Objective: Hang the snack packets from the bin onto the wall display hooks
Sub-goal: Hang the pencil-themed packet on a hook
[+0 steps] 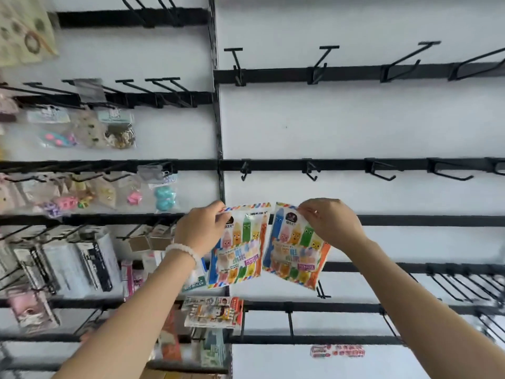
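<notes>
head view looks up along a white wall display (341, 127) crossed by black rails (355, 164) with black hooks (311, 170) sticking out. both arms reach up in front of it, each hand with its own snack packet.

the left hand (200, 231) pinches the top left corner of the left packet (239, 247) between thumb and curled fingers, the fingertips (220, 207) closed tight over the striped border. a white bead bracelet (181, 251) sits on that wrist. the packet hangs down from this pinch, slightly tilted, its printed crayon figures facing the camera.

the right hand (332, 224) pinches the top edge of the right packet (296, 250), near its upper right corner, with the fingers bent over the edge and the thumb behind or beneath; the exact thumb contact is hidden. this packet hangs tilted, with its lower end swung to the right.

the two packets hang side by side, their inner edges just beside each other or touching near the top, in front of the rail below the middle row of hooks. whether either packet is on a hook i cannot tell.

to the left, the neighbouring panel carries small bagged trinkets (164, 195) and boxed goods (82, 266), blurred. lower down, another printed packet (213, 310) hangs under the pair in hand.
</notes>
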`<state>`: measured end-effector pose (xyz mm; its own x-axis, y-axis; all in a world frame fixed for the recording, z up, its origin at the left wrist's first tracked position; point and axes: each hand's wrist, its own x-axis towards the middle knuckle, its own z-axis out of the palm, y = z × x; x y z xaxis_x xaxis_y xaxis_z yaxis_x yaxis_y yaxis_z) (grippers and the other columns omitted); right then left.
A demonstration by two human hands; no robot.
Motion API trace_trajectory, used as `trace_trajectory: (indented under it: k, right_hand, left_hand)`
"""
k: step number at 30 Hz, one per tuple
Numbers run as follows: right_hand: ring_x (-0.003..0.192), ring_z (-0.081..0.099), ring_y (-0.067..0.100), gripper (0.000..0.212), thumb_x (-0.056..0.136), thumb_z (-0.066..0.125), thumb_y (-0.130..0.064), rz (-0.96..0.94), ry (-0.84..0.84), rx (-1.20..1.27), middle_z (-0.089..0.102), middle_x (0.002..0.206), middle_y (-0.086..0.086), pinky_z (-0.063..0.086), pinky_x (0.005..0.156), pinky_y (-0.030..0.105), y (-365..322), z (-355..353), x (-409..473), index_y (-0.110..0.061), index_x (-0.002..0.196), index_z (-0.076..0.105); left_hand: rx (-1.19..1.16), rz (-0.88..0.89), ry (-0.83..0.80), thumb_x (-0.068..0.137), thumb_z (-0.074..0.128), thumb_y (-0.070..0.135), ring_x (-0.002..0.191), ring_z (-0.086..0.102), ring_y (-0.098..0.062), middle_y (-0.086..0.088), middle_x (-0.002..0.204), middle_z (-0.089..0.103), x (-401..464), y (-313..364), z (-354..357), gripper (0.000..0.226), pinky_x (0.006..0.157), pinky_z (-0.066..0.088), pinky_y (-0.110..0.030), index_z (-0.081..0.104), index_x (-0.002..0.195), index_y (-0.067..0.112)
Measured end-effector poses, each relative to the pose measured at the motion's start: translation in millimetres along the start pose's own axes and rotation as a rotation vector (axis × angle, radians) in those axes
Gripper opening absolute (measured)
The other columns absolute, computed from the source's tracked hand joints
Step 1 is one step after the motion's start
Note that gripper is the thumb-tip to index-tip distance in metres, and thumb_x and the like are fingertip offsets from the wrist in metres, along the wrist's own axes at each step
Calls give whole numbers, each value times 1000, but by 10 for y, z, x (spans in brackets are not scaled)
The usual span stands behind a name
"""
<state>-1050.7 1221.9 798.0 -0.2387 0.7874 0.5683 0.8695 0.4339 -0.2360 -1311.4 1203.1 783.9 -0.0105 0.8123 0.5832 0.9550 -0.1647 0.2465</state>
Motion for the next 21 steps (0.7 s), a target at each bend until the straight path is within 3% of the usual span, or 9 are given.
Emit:
trace_trajectory:
  k: [7, 11, 15, 21]
  right_hand:
    - [78, 60, 14, 24, 94, 47, -36, -109, 35, -107, 68, 93, -8, 47, 56, 26, 6, -121, 343, -30, 97, 69]
    - [74, 61, 22, 22, 92, 51, -37, -144, 227, -110, 67, 84, -3, 34, 51, 23, 9, -364, 615, -31, 99, 70]
    - [81, 64, 24, 22, 90, 55, -35, -152, 319, -22, 71, 89, -2, 44, 60, 28, -100, -722, 881, -26, 105, 68]
    - [68, 54, 12, 18, 86, 60, -40, -195, 297, 33, 55, 69, -14, 32, 48, 19, -269, -1041, 1159, -27, 93, 69]
  left_hand:
    - [-56, -48, 43, 95, 44, 36, 45, 41, -16, 7, 52, 45, 320, -45, -107, 21, 43, 33, -22, 53, 86, 20]
    - [-47, -29, 91, 95, 44, 35, 41, 41, -8, 6, 52, 48, 490, 62, -372, 18, 40, 26, -21, 53, 88, 22]
    - [-178, -4, 197, 93, 49, 34, 54, 59, -18, -2, 66, 63, 748, 145, -693, 19, 43, 38, -26, 55, 85, 17]
    - [-286, 36, 268, 91, 52, 35, 66, 61, -18, 0, 72, 63, 1093, 230, -1019, 18, 53, 50, -32, 54, 79, 21]
